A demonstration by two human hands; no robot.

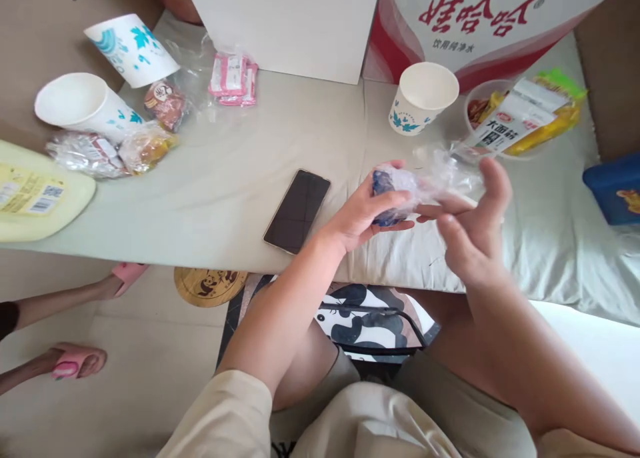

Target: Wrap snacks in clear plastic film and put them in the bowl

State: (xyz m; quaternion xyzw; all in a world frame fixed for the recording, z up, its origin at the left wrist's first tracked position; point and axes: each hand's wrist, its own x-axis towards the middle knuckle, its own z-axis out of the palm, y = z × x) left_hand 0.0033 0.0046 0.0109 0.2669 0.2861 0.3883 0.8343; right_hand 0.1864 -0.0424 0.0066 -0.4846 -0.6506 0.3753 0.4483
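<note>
Your left grip (367, 211) is closed around a dark blue packet (384, 181), thumb on top and fingers beneath, which cradles it and keeps it clear of the desk (225, 178). Your right grip (475, 228) is gathered on the clear wrapper (445, 178) that trails off the packet. The fingers seem pinched on the film, but the film blurs the exact contact. Both hands hold the packet in the air between them, just above the near edge of the desk. That looks like a hold meant to pull the film taut from two sides.

Just left of your left grip a smartphone (297, 210) lies face up with a dark screen, near but apart. Beyond the grips an upright paper cup (424, 98) stands empty. Beyond your right grip sits a clear bowl (520, 153) heaped with snack packets. A blue box (613, 188) lies further right.

Well to the left are two more paper cups (80, 105), one of them tipped over, with wrapped snacks (145, 145) and pink sachets (233, 78) beside them.

The desk is draped in a pale, creased cloth. A drinks carton (475, 18) with red lettering and a white box (290, 25) stand at its back. Below your arms sits a panda-print bag (370, 325). At far left another person's feet in pink slippers (75, 361) rest on the floor.
</note>
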